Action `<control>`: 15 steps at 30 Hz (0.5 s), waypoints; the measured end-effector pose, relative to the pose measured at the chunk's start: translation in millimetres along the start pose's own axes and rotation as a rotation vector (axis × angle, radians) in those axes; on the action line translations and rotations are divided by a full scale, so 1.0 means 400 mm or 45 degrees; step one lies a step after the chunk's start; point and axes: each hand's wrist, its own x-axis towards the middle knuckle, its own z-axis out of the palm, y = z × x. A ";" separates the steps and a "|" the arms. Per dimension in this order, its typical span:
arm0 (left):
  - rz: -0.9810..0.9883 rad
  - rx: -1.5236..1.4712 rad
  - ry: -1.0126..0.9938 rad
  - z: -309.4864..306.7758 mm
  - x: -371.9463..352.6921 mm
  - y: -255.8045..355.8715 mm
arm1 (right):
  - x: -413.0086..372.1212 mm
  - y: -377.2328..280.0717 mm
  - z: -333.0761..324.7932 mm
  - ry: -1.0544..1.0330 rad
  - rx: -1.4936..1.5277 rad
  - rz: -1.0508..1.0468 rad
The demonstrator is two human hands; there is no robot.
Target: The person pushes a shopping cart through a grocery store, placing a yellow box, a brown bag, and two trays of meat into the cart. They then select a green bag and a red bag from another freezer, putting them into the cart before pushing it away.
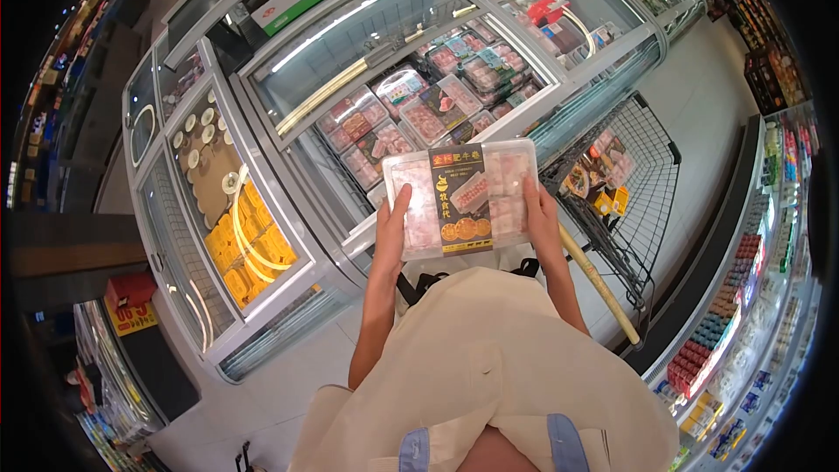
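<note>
A clear plastic package of sliced meat (509, 210) with a black label band is held level in front of the body. My left hand (393, 214) is closed on its left edge, thumb on top. On the right edge, my right hand (540, 210) grips the same package. Just beyond it, an open section of the freezer holds similar meat packages (441, 109), some stacked. To the right of my right hand stands a black wire shopping cart (655, 183) with several packages inside (599, 166).
Freezer cabinets with glass lids and metal frames (328, 245) curve across the front and left. Yellow packages (249, 240) lie in the left freezer. The cart's handle (599, 284) is close to my right forearm. Stocked shelves (734, 297) line the right side.
</note>
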 end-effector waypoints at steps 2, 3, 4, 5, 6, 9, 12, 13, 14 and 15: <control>-0.006 -0.004 0.017 -0.004 0.007 -0.006 | 0.005 0.007 -0.001 0.022 -0.063 -0.052; -0.007 -0.003 0.018 -0.005 0.008 -0.007 | 0.005 0.005 -0.004 0.011 -0.093 -0.056; -0.010 -0.001 0.016 -0.006 0.008 -0.008 | 0.005 0.003 -0.010 0.003 -0.123 -0.058; -0.015 0.002 0.012 -0.005 0.008 -0.010 | 0.005 0.002 -0.016 -0.001 -0.152 -0.060; -0.003 0.003 0.021 0.000 0.004 -0.007 | 0.004 0.005 -0.019 0.006 -0.163 -0.044; 0.028 0.048 0.077 0.008 0.005 0.004 | 0.001 0.001 -0.015 0.041 -0.177 -0.012; 0.037 0.085 0.089 0.013 0.006 0.010 | -0.010 -0.014 -0.011 0.081 -0.167 -0.006; 0.067 0.146 0.087 0.007 0.013 0.005 | -0.014 -0.017 -0.012 0.082 -0.168 0.001; 0.067 0.163 0.081 0.008 0.013 0.009 | -0.016 -0.019 -0.017 0.084 -0.169 0.008; 0.067 0.181 0.075 0.012 0.012 0.013 | -0.018 -0.019 -0.026 0.078 -0.219 0.013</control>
